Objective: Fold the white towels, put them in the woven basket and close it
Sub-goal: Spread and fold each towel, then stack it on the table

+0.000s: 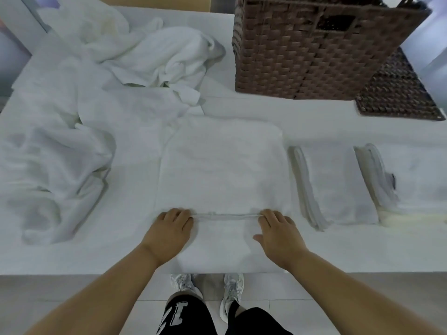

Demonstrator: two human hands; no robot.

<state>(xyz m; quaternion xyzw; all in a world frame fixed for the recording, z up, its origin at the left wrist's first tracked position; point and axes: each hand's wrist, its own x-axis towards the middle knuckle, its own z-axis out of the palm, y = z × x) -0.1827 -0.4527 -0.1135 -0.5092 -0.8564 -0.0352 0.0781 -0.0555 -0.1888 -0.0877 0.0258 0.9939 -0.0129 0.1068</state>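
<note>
Here pinching towel with left hand and right hand on white desk; tiled floor behind both hands.

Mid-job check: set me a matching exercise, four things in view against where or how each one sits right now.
Things
1. woven basket
2. basket lid
3. crumpled towels
4. flat towel

States
A. heaped on the left side of the table
B. spread in the middle, near edge held by the left hand and right hand
C. standing at the back, lid off
D. lying just right of the basket

Pairs: 1-C, 2-D, 3-A, 4-B
</note>
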